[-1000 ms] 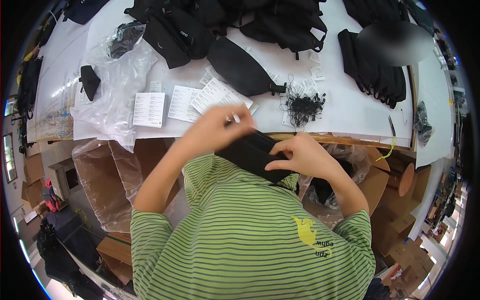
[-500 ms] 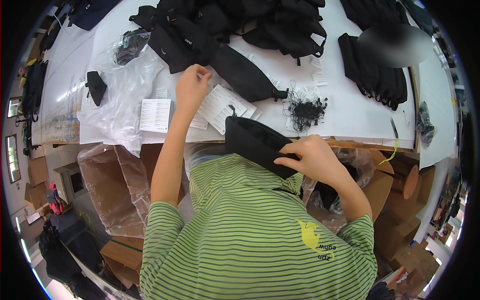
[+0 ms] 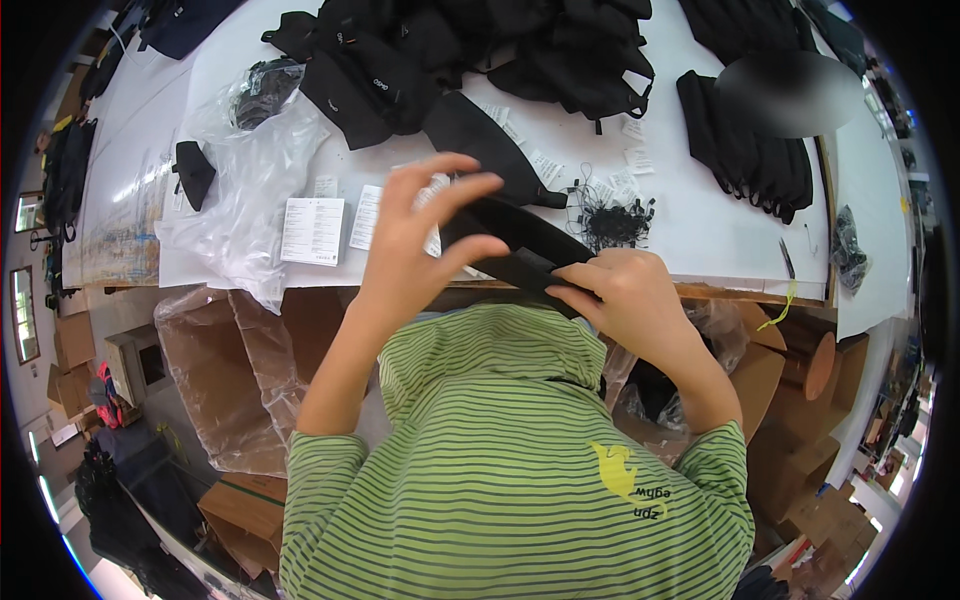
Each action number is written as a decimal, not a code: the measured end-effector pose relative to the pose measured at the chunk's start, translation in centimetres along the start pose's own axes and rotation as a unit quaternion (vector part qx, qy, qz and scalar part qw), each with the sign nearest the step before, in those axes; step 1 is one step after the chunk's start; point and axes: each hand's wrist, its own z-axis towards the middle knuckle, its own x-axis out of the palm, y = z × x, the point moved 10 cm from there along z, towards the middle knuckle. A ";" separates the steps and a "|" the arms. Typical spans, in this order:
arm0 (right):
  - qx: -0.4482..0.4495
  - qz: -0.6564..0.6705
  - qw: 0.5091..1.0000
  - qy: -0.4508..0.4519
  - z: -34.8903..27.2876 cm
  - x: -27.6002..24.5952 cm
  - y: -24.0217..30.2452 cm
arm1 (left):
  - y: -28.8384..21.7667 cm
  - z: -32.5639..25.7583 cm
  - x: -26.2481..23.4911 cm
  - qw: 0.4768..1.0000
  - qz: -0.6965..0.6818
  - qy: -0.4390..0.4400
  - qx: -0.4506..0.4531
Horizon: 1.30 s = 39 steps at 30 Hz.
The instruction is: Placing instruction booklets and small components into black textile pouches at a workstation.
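My right hand (image 3: 632,300) pinches the lower right corner of a black zip pouch (image 3: 522,268), which is held over the table's front edge with its mouth gaping. My left hand (image 3: 412,235) is open at the pouch's left end, thumb and fingers spread around that end; whether it touches the fabric I cannot tell. Behind it lie white printed cards (image 3: 366,217), partly hidden by the hand. Another black pouch (image 3: 487,148) lies flat just beyond. Right of it is a tangle of black tag strings (image 3: 617,222).
Black bags (image 3: 400,70) are heaped at the table's far side, with a row of black pouches (image 3: 750,150) at right. Clear plastic (image 3: 240,200) and a card stack (image 3: 313,230) lie left. Snips with a yellow cord (image 3: 788,260) rest near the front edge. An open carton (image 3: 215,390) stands below.
My left hand has come from the cards back toward me and right to the pouch, its fingers now spread. The pouch has tilted and moved slightly away from my body, still in my right hand.
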 end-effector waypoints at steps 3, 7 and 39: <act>0.018 0.047 0.997 -0.056 0.0 -1.3 0.1 | 5.3 -3.9 -2.1 0.937 -0.171 -0.266 -0.147; 0.041 0.127 0.985 -0.111 0.6 -2.3 0.5 | 6.9 -8.1 8.6 0.624 -0.703 -0.133 -0.315; 0.130 0.342 0.875 -0.318 -1.6 -2.8 -4.0 | 2.0 -6.3 10.5 0.633 -0.620 -0.020 -0.463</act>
